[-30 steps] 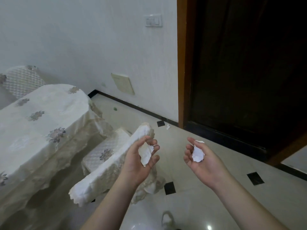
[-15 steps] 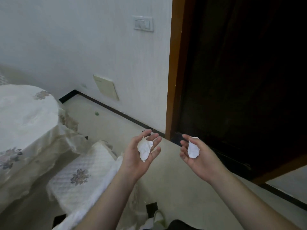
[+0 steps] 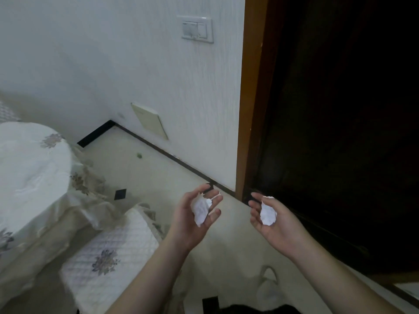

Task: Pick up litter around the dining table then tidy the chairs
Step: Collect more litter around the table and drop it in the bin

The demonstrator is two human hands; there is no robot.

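Note:
My left hand (image 3: 188, 216) is raised palm-up at centre, its fingers curled around a crumpled white paper scrap (image 3: 200, 208). To its right, my right hand (image 3: 275, 219) cups a second crumpled white paper scrap (image 3: 267, 213). Below and to the left stands a chair (image 3: 106, 257) with a quilted white floral seat cover. The dining table (image 3: 29, 173) under a cream embroidered cloth fills the left edge. A small green bit (image 3: 138, 155) lies on the floor near the wall.
A dark open doorway with a brown wooden frame (image 3: 249, 109) takes up the right side. The white wall carries a light switch (image 3: 197, 29) and a beige panel (image 3: 149, 121). The floor (image 3: 145, 173) is pale tile with small black insets.
The view has swung right and upward, so the table and chair slid left and down. Both hands keep hold of their paper scraps and have risen slightly.

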